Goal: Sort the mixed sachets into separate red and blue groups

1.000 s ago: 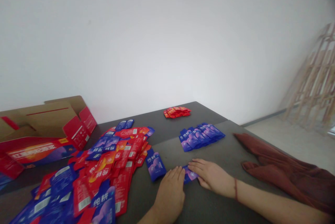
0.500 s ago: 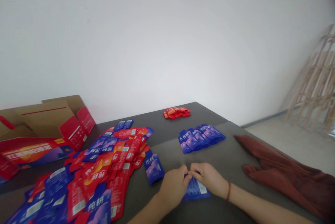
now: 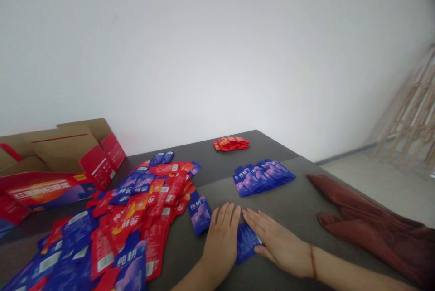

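A blue pouch lies on the dark table between my two hands, partly covered by them. My left hand is open, fingers stretched forward, along the pouch's left edge. Over the pouch's right part my right hand rests flat and open, a thin red band round its wrist. Another blue pouch with purple fruit print lies just left of my left hand. Beyond my hands, several blue pouches overlap in a row.
A heap of red and blue pouches covers the table's left side, with an open red cardboard box behind it. Red pouches are stacked at the far edge. A brown cloth lies to the right; wooden racks lean beyond.
Both hands have gone from pinching the blue pouch's upper edge to lying open with fingers extended, the right one flat over it. The view has shifted slightly.
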`<state>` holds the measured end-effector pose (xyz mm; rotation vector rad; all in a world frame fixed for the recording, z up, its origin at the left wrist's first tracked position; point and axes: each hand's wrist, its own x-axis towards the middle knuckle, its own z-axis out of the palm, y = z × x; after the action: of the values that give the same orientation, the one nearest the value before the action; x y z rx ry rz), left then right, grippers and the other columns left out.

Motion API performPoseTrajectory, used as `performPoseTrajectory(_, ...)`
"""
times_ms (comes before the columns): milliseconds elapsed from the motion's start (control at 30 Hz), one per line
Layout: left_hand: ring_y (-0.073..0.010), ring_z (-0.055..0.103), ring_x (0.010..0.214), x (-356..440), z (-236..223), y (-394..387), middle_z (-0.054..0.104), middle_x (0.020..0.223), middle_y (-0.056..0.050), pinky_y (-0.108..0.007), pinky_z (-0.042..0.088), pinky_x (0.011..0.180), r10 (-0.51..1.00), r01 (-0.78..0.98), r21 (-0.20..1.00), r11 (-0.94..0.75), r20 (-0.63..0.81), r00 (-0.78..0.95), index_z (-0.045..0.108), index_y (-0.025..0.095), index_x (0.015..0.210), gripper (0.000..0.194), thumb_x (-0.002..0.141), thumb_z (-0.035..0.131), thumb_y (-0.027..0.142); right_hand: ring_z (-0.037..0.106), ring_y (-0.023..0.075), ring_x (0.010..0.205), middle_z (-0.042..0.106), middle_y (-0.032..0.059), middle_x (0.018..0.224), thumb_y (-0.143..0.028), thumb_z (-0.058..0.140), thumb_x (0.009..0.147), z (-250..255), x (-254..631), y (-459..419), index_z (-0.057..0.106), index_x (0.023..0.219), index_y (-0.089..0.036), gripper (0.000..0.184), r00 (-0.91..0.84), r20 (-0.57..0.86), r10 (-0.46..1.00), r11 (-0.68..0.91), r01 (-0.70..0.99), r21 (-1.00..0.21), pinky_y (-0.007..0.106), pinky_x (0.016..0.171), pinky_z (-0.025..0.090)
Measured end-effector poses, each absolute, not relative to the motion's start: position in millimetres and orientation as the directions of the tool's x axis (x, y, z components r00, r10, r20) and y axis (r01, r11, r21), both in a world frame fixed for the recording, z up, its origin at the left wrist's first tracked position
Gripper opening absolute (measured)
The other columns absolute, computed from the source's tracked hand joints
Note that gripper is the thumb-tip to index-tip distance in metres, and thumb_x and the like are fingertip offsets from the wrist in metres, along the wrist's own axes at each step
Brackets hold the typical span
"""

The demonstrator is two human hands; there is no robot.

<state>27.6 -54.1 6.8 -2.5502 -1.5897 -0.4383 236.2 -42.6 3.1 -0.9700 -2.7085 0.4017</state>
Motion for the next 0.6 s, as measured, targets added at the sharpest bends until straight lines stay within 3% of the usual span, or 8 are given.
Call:
performPoseTrajectory(167,-0.0230,0.037,0.130,19.7,5.6,-54.2,0.048,0.138,-0.006,-0.046,0.028,0.108,0.871,0.900,0.059,-0.432,0.287,0.399,0.046,0.021,0.133,0.053,0.085,0.030,0.004,0.023,0.0250,0.139,0.029,0.0133,0.151,-0.044,0.050,0.090,19.1,245.4,-35.6,0.022,0.148,-0.016,0.071,-0.782,0.070,0.620,0.751,0.564,-0.344,0.046,0.114,0.019)
performPoseTrajectory(300,-0.0225,0.039,0.126,22.0,19.9,-58.0,0.050,0.134,-0.006,-0.041,0.028,0.106,0.893,0.883,0.181,-0.433,0.219,0.393,0.044,0.020,0.134,0.055,0.082,0.035,0.006,0.043,0.0267,0.126,0.050,0.0135,0.136,-0.044,0.047,0.091,40.2,240.2,-27.9,0.049,0.134,-0.018,0.050,-0.767,0.048,0.640,0.732,0.588,-0.345,0.045,0.106,0.031)
performPoseTrajectory(400,-0.0246,0.041,0.121,24.2,29.5,-63.2,0.052,0.128,-0.007,-0.041,0.030,0.104,0.914,0.865,0.298,-0.404,0.167,0.369,0.046,0.018,0.131,0.050,0.082,0.047,0.018,0.052,0.0280,0.109,0.058,0.0134,0.117,-0.038,0.065,0.080,47.6,232.4,-23.5,0.058,0.121,-0.016,0.047,-0.722,0.033,0.691,0.692,0.647,-0.319,0.042,0.093,0.041)
performPoseTrajectory(467,-0.0288,0.041,0.120,25.1,33.4,-65.1,0.052,0.128,-0.010,-0.043,0.030,0.103,0.919,0.853,0.342,-0.394,0.127,0.374,0.048,0.016,0.128,0.057,0.075,0.062,0.034,0.053,0.0280,0.101,0.060,0.0118,0.108,-0.034,0.075,0.069,47.5,229.1,-20.5,0.059,0.115,-0.015,0.052,-0.700,0.009,0.714,0.667,0.676,-0.315,0.040,0.088,0.042)
performPoseTrajectory(533,-0.0307,0.046,0.115,25.4,35.9,-64.1,0.054,0.123,-0.011,-0.042,0.035,0.098,0.922,0.852,0.362,-0.378,0.065,0.381,0.052,0.015,0.122,0.065,0.065,0.072,0.041,0.055,0.0246,0.091,0.061,0.0076,0.096,-0.032,0.078,0.064,45.1,228.8,-16.9,0.063,0.101,-0.015,0.044,-0.688,-0.050,0.724,0.627,0.687,-0.367,0.035,0.080,0.044)
performPoseTrajectory(600,-0.0274,0.054,0.103,25.0,37.8,-60.0,0.060,0.112,-0.008,-0.037,0.041,0.089,0.923,0.853,0.382,-0.357,0.003,0.385,0.057,0.017,0.109,0.050,0.067,0.073,0.038,0.055,0.0190,0.078,0.060,0.0027,0.086,-0.030,0.078,0.061,41.3,231.2,-13.0,0.063,0.085,-0.016,0.031,-0.672,-0.091,0.735,0.553,0.672,-0.493,0.029,0.071,0.043)
